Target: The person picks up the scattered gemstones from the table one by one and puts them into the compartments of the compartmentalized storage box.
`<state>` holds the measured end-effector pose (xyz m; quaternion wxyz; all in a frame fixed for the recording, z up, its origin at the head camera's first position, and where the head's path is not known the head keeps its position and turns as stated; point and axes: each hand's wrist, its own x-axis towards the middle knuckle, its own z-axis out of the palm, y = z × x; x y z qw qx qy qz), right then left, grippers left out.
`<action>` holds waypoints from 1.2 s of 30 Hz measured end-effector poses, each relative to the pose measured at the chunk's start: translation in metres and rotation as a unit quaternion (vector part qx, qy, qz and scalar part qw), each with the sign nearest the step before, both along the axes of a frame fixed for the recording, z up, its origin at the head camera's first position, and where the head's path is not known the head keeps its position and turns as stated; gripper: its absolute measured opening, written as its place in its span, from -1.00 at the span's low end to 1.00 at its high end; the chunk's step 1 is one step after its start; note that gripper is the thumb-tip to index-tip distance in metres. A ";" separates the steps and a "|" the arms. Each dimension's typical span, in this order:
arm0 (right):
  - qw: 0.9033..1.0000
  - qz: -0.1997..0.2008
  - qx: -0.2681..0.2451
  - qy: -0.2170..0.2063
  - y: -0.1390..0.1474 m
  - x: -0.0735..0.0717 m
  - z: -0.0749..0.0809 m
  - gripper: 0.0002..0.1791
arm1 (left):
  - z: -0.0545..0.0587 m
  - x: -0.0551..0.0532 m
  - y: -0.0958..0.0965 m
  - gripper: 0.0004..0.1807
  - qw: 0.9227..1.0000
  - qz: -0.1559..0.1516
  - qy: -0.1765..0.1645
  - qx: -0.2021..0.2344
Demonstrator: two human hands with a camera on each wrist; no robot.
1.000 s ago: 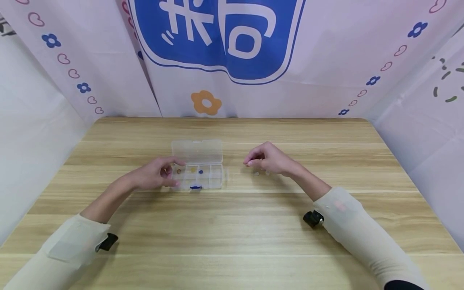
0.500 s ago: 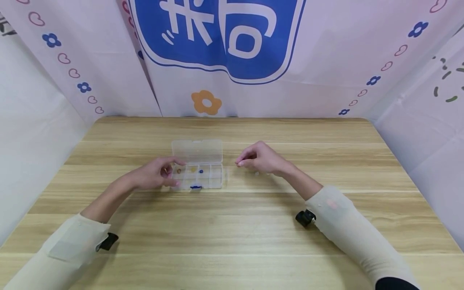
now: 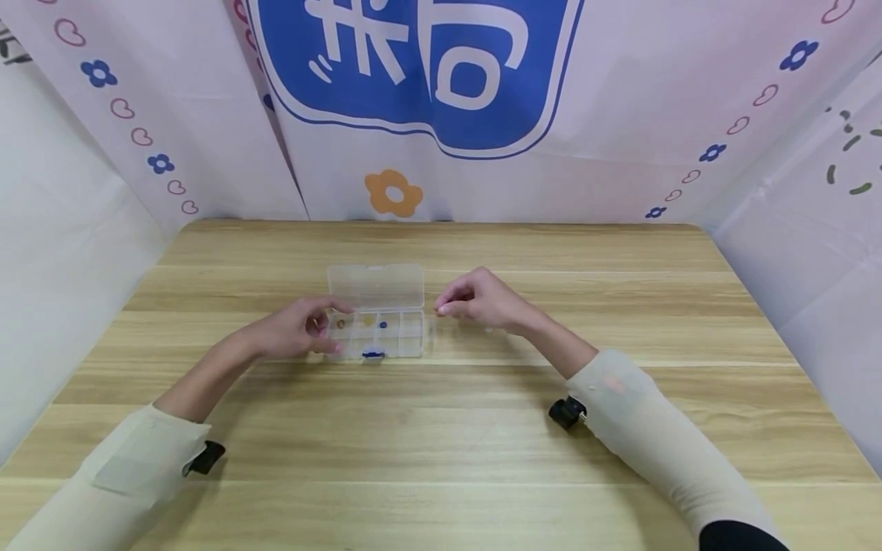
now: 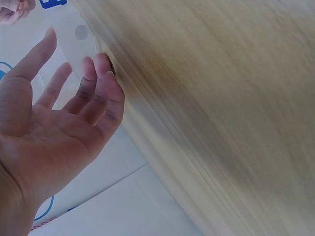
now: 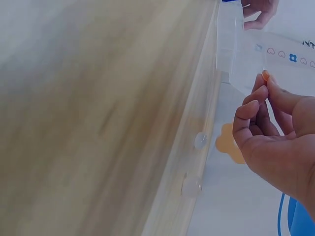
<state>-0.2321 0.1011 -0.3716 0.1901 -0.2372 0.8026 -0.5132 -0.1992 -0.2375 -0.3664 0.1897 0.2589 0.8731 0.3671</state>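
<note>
A clear plastic compartment box (image 3: 411, 346) lies on the table with its lid (image 3: 375, 286) folded back. In its back row sit a brownish ring-like piece (image 3: 341, 324), a yellow piece (image 3: 368, 321) and a blue piece (image 3: 383, 325). My left hand (image 3: 292, 329) holds the box's left end, thumb at the front and forefinger at the back. Just right of the box, my right hand (image 3: 482, 301) pinches a small orange bead-like piece (image 5: 266, 75) between thumb and forefinger. Its other fingers are curled in.
Two small translucent rounded pieces, one nearer the hand (image 5: 201, 140) and another (image 5: 192, 187), lie on the wooden table (image 3: 441, 451). A white printed cloth (image 3: 599, 138) hangs behind the table's back edge. A blue latch (image 3: 373, 354) is on the box's front.
My right hand has moved left with the orange bead-like piece, coming close to the box's right side. My left hand and the box have stayed in place.
</note>
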 end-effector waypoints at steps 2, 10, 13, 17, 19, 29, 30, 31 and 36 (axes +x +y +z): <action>1.000 0.002 -0.001 -0.001 -0.003 0.000 0.000 -0.87 | 0.000 0.000 0.000 -0.36 1.000 -0.001 0.001 0.001; 0.999 0.017 0.008 0.027 -0.017 -0.001 0.001 -0.89 | 0.001 0.000 0.001 -0.36 1.000 -0.001 -0.001 0.004; 0.999 0.022 0.017 0.044 -0.023 -0.001 0.001 -0.90 | 0.001 0.000 0.001 -0.36 1.000 -0.002 0.001 0.003; 0.998 0.025 0.027 0.052 -0.032 0.000 0.002 -0.91 | 0.001 0.000 0.001 -0.37 1.000 0.000 0.004 -0.001; 0.998 0.030 0.031 0.053 -0.036 0.002 0.002 -0.90 | 0.001 0.000 0.001 -0.37 1.000 0.000 0.005 0.000; 0.995 0.062 0.040 0.073 -0.054 0.005 0.004 -0.91 | 0.001 0.000 0.002 -0.37 1.000 0.002 0.000 0.002; 0.994 0.065 0.041 0.074 -0.055 0.005 0.004 -0.92 | 0.001 0.000 0.002 -0.37 1.000 0.001 0.000 0.003; 0.994 0.067 0.042 0.076 -0.056 0.005 0.004 -0.92 | 0.001 0.000 0.002 -0.37 1.000 0.001 0.000 0.002; 0.991 0.086 0.043 0.094 -0.063 0.004 0.003 -0.92 | 0.001 0.001 0.001 -0.37 1.000 -0.002 0.001 0.007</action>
